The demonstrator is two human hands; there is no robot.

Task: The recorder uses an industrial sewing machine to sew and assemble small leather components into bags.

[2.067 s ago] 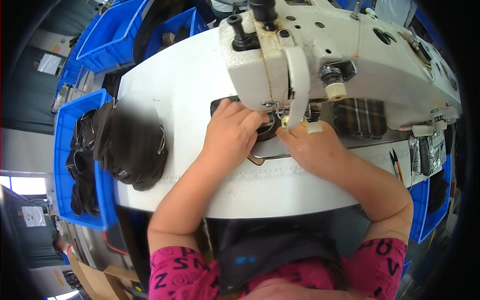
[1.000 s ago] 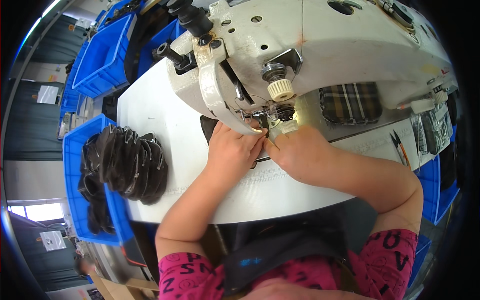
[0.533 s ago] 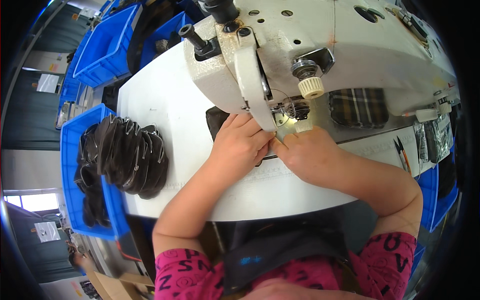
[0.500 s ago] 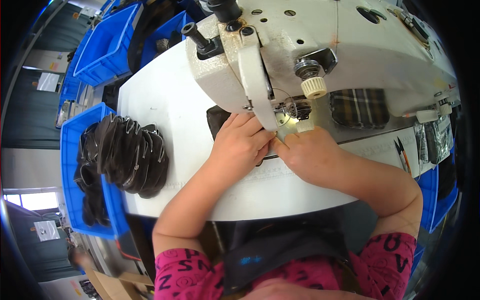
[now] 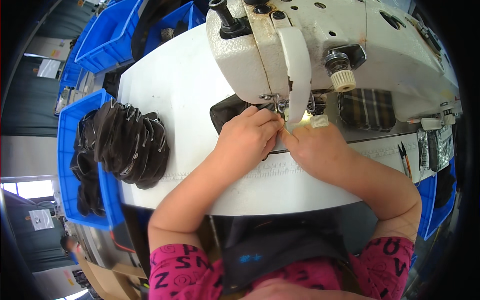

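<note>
A dark brown fabric piece (image 5: 225,113) lies under the needle area of a white sewing machine (image 5: 240,60). My left hand (image 5: 249,134) is on it with bent fingers, pinching its near edge close to the presser foot (image 5: 281,106). Just right of the foot, my right hand (image 5: 320,149) is closed, its thumb and forefinger almost meeting the left fingertips at the same edge. Most of the piece is hidden beneath both hands, so its full shape cannot be made out.
Brown zippered fabric pieces (image 5: 132,145) are heaped at the left, partly over a blue bin (image 5: 112,200). Folded plaid fabric (image 5: 367,110) rests under the machine arm. Right of my forearm lie tweezers (image 5: 404,159) and clear packets (image 5: 435,147). A ruler strip (image 5: 250,170) crosses the white table.
My view has shifted slightly, so the machine sits farther right and higher. Both hands stay at the fabric by the needle, and a light now shows beside the presser foot.
</note>
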